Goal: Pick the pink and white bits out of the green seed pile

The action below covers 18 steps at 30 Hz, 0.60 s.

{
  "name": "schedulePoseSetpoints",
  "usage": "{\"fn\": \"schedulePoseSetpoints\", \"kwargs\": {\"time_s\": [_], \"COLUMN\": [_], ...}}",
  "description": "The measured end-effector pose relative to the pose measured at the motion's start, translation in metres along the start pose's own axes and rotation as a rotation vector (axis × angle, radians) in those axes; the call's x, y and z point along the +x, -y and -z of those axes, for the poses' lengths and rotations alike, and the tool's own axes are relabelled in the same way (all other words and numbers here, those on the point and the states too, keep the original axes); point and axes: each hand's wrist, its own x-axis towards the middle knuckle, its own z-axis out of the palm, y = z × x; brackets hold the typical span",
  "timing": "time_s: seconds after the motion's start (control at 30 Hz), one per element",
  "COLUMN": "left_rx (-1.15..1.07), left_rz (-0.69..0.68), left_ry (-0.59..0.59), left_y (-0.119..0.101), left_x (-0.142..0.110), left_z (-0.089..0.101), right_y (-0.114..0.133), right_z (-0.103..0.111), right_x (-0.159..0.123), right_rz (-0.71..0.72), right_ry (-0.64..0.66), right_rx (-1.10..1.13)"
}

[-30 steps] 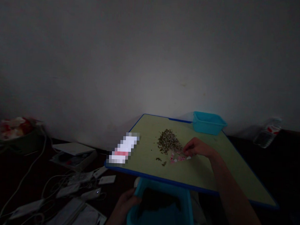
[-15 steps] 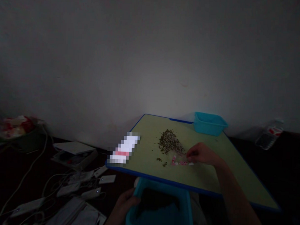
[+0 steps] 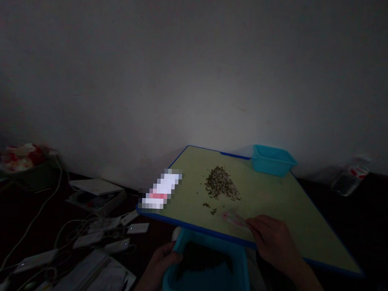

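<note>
My left hand (image 3: 164,260) grips the left rim of a blue plastic basket (image 3: 244,270) below the table's front edge. Dark material (image 3: 205,259), too dim to name, lies inside it. Pinched in the fingers of my right hand (image 3: 270,237) is a small clear plastic bag (image 3: 235,219) with pink print, just over the table near its front edge. Behind the bag, a heap of small brown and pale grains (image 3: 220,182) is spread on the table (image 3: 262,194). Two small clusters of grains (image 3: 213,211) lie in front of the heap.
A second blue basket (image 3: 272,161) stands at the table's back right. A bright blurred-out screen (image 3: 162,190) lies at the left edge. Cables and white power banks (image 3: 138,228) clutter the floor at left. A packaged item (image 3: 350,176) is off to the right.
My right hand has moved toward the table's front edge, drawing the clear bag away from the grain heap. My left hand keeps its hold on the basket.
</note>
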Motion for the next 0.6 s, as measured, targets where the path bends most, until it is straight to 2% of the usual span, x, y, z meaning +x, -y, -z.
{"fn": "schedulePoseSetpoints", "kwargs": {"time_s": [0.17,0.37,0.6], "left_rx": [-0.01,0.012,0.0], "left_rz": [0.017,0.008,0.015], "left_ry": [-0.006,0.109,0.077], "left_y": [-0.004,-0.0036,-0.0045], "left_x": [-0.0051,0.0015,-0.0017], "left_z": [-0.0033,-0.004,-0.004], "right_y": [-0.0004,0.0013,-0.0001], "right_z": [-0.0077,-0.0079,-0.0057], "right_x": [-0.0014,0.0002,0.0025], "right_rz": [-0.002,0.026,0.025], "right_ry": [0.014,-0.021,-0.028], "right_rx": [-0.031,-0.052,-0.039]}}
